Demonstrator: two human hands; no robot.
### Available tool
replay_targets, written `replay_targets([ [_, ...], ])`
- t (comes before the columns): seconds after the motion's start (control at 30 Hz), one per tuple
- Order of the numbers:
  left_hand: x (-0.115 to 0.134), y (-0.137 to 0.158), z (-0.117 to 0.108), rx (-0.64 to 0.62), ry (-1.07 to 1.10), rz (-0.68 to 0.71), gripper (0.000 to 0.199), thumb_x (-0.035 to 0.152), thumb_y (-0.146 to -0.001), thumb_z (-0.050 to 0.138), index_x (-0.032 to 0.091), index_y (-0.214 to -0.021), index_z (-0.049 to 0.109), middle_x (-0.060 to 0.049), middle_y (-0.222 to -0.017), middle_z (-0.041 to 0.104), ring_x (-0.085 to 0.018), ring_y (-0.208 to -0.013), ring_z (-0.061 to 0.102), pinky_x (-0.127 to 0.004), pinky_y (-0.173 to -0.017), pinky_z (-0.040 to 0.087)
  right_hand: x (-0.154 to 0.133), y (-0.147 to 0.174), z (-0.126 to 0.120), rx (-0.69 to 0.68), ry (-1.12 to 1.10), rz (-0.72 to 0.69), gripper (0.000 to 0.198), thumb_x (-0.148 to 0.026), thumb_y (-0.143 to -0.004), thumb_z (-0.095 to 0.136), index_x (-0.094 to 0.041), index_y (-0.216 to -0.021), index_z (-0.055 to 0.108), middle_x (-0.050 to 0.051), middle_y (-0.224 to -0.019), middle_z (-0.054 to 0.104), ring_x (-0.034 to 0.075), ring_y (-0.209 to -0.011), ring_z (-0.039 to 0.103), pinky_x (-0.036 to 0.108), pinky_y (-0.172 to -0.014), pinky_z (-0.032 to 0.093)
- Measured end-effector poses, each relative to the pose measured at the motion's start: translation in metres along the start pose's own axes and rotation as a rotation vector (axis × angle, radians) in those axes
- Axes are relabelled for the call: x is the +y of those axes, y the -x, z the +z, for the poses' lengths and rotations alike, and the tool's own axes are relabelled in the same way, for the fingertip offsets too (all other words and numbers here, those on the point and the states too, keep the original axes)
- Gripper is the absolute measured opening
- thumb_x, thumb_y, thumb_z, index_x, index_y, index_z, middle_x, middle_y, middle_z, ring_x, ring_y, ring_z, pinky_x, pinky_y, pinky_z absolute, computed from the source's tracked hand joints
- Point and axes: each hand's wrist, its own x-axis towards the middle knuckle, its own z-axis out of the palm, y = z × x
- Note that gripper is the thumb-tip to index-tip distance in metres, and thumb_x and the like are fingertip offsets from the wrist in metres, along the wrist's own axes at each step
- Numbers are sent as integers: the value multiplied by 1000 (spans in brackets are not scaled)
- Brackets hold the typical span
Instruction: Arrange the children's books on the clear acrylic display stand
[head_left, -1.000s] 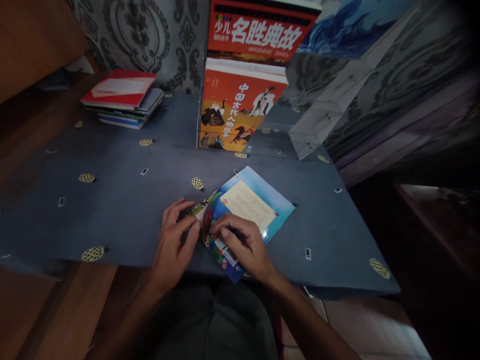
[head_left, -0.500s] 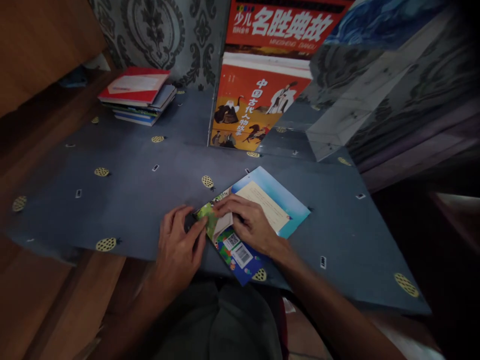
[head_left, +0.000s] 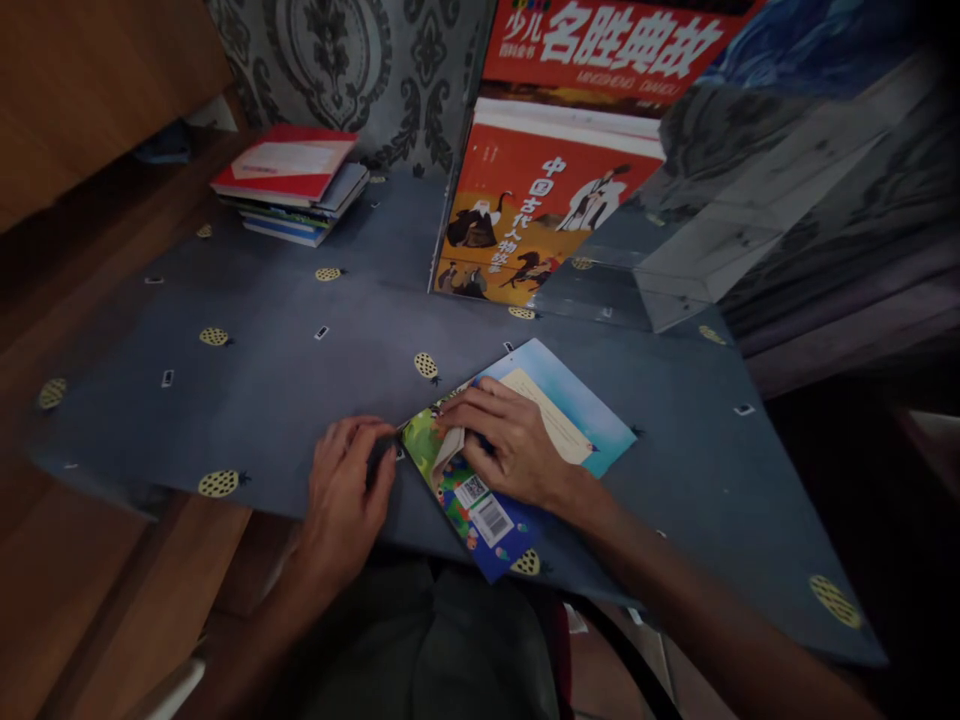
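Note:
A thin booklet [head_left: 607,440] with a blue, green and yellow cover lies slanted on the cloth-covered table, its barcode towards me. My right hand [head_left: 514,440] rests on the booklet's middle. Its curled fingers hold a small beige-grey piece [head_left: 448,455] against the cover; whether that is cloth or paper I cannot tell. My left hand [head_left: 349,485] lies on the table at the booklet's left corner, fingers bent and thumb apart, with nothing visible in it. The fingertips come very close to that corner.
A clear acrylic stand [head_left: 675,290] at the back holds an orange book [head_left: 517,215] and a red book [head_left: 600,50] behind it. Several books form a stack [head_left: 289,170] at the back left. The table's front edge runs close to my lap.
My left hand has drawn back a little to the left from the booklet's corner. My right hand stays on the cover with the beige-grey piece. The whole view has shifted slightly.

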Motion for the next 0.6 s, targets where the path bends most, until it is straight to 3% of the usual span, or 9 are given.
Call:
replay_targets([
  [0.2,7,-9,4,-36,-31,-67,8,27,-96,54,22,-97,61,-6,-104,62,-25,-101,57,-43,-90,44,0,0,0,56,49,4,24,-8,-83,50,-21,-93,68,5,-94,73,23,-82,56,40,-74,44],
  [0.37,8,-17,7,-58,-105,-71,10,27,-95,53,21,-93,60,-6,-99,62,-25,-94,56,-42,-85,43,0,1,-2,113,62,-16,24,-8,-82,52,-22,-93,68,5,-106,74,26,-100,58,46,-87,44],
  [0.6,3,-25,6,-112,-142,-30,16,23,-97,47,20,-97,62,-6,-97,63,-25,-91,54,-41,-83,41,4,-3,0,30,-106,-19,24,-9,-83,48,-21,-95,65,7,-99,73,25,-103,62,48,-96,46],
])
